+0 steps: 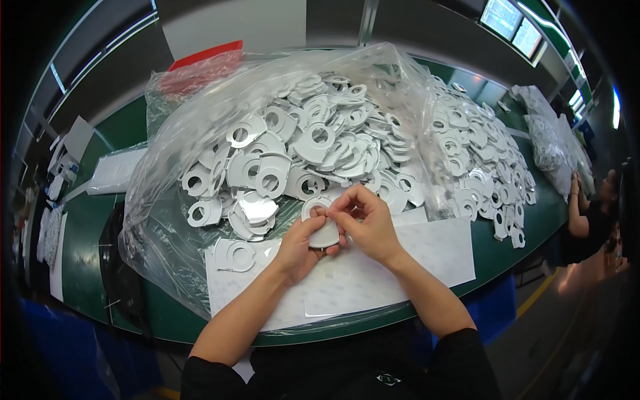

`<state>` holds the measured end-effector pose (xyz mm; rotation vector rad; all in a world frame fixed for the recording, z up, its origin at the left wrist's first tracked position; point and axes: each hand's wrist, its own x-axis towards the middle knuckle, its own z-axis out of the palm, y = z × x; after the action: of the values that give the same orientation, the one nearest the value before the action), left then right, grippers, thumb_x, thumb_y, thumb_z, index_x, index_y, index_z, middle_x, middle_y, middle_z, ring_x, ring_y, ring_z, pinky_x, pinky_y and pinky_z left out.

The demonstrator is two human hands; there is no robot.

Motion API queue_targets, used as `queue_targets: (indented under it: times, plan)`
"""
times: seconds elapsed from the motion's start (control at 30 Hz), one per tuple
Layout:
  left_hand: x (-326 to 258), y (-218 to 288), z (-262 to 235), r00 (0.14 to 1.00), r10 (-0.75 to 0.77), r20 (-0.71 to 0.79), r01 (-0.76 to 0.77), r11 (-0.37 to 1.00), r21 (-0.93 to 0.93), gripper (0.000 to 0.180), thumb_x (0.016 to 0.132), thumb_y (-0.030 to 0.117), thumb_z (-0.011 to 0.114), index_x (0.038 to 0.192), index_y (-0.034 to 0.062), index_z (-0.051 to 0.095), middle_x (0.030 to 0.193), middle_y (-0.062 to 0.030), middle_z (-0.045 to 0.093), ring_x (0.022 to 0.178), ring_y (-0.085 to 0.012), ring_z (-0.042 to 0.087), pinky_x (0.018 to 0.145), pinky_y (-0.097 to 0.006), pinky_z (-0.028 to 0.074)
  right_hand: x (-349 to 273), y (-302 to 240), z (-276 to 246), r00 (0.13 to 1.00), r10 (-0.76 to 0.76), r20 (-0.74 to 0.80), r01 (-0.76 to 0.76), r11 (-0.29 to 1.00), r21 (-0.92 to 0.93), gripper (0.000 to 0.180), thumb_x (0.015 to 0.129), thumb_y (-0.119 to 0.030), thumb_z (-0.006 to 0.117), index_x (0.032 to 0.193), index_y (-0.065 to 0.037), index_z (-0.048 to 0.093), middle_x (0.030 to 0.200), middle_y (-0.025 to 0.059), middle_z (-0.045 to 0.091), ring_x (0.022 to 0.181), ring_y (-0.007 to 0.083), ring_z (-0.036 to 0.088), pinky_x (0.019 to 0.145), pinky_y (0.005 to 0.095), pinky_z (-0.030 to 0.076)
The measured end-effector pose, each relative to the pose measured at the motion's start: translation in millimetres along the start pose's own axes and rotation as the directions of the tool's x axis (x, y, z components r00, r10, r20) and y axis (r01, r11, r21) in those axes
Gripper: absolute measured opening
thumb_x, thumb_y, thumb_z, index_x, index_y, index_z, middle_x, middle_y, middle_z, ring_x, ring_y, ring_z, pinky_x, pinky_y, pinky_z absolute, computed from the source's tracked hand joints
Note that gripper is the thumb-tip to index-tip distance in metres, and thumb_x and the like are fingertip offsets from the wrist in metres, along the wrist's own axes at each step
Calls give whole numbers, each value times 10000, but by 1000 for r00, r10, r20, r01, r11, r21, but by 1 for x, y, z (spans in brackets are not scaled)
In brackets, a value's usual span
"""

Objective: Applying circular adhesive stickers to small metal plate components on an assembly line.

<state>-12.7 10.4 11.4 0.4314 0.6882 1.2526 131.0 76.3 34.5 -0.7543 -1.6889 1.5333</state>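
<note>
My left hand point(299, 244) is closed round a white plastic part point(324, 235), a flat rounded plate with a large round hole near one end. It is held up over white sheets point(393, 267) at the near side of the table. Thumb and forefinger of my right hand point(365, 223) are pinched together at the part's edge by the hole; whatever is between those fingertips is too small to make out. A similar white part point(235, 255) lies singly on the sheets, left of my left hand. Just beyond my hands rises a heap of such parts point(320, 137) on clear plastic film.
A second pile of white parts point(483, 160) spreads to the right on the green table point(540, 230). Clear plastic sheeting point(167, 193) drapes round the main heap. A red bin point(207, 57) stands behind it. Bagged items point(543, 130) and another person point(590, 213) are at the far right.
</note>
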Motion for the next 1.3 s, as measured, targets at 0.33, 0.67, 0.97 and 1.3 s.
queue_targets:
  times: [0.33, 0.67, 0.97, 1.3]
  plan:
    - [1, -3, -3, 999, 35, -22, -35, 999, -14, 191, 919, 151, 436, 1089, 71, 468, 903, -100, 581, 744, -188, 590, 560, -288, 442, -1, -4, -2, 841, -540, 39, 447, 652, -613, 167, 701, -1, 678, 860, -41, 648, 846, 102, 612, 804, 228, 582, 671, 301, 466]
    - [0, -5, -3, 993, 66, 99, -77, 991, 112, 294, 928, 187, 456, 1202, 88, 412, 889, -91, 581, 734, -164, 581, 539, -266, 430, -3, -3, -1, 952, -263, -156, 181, 897, -404, 166, 804, -52, 643, 955, 13, 667, 891, 131, 653, 668, 161, 624, 629, 282, 480]
    - [-1, -6, 0, 996, 20, 90, -35, 984, 174, 342, 938, 185, 451, 1253, 95, 351, 867, -100, 576, 693, -164, 587, 518, -248, 437, -1, -9, -4, 987, 142, -74, -135, 987, 87, 137, 825, -34, 614, 893, 83, 635, 714, 88, 638, 516, 115, 597, 458, 214, 445]
    - [-2, -7, 1, 969, 16, 248, -66, 978, 196, 665, 921, 655, 208, 1292, 117, 334, 851, -82, 578, 677, -146, 589, 485, -216, 376, -5, -11, 5, 969, 141, -204, -165, 981, -104, 167, 777, -112, 693, 699, -24, 575, 646, 12, 600, 521, 40, 498, 444, 200, 380]
